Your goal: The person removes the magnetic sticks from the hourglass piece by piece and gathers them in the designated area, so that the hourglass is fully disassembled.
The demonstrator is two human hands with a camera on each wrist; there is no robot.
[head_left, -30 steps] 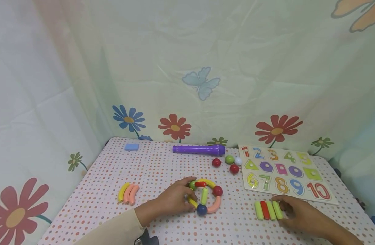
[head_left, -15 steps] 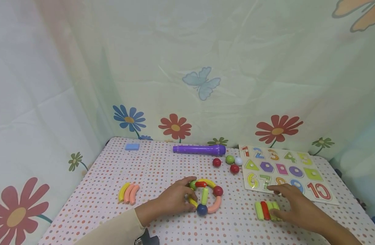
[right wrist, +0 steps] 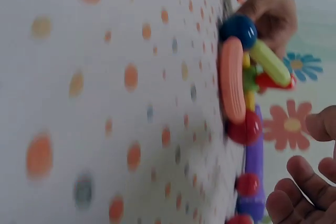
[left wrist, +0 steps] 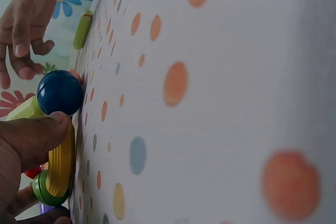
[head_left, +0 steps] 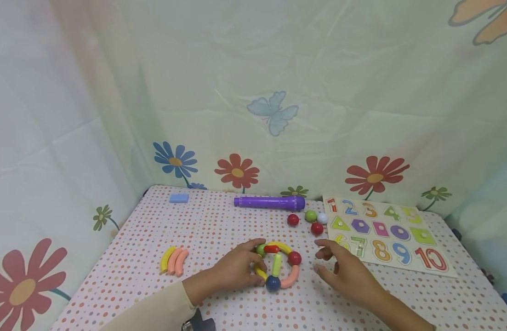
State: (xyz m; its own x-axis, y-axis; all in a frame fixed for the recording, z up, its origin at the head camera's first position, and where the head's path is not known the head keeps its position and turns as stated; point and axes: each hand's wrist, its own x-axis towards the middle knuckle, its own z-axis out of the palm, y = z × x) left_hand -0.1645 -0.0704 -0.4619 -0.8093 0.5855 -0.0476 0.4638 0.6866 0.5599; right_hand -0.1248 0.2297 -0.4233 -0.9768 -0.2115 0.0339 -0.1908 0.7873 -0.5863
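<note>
My left hand (head_left: 238, 267) holds the left side of a ring of toy building sticks and balls lying on the dotted table. In the left wrist view its thumb presses a yellow curved stick (left wrist: 62, 161) between a dark blue ball (left wrist: 60, 93) and a green ball (left wrist: 48, 188). A red ball (head_left: 294, 258) and a pink curved stick (head_left: 291, 278) form the ring's right side. A light green stick (head_left: 276, 265) leans up from the blue ball, and a short red stick (head_left: 271, 249) leans off the green one. My right hand (head_left: 349, 274), fingers parted and holding nothing, hovers right of the ring.
Yellow and pink curved sticks (head_left: 180, 263) lie at left. Behind are a blue block (head_left: 179, 198), a purple toy microphone (head_left: 266, 202) and several loose balls (head_left: 317, 228). A number puzzle board (head_left: 381, 250) lies back right. My right hand hides the straight sticks in the head view.
My right hand has lifted from the row of green and red straight sticks and swung left toward the ring, passing over those sticks. My left hand and the ring have stayed in place.
</note>
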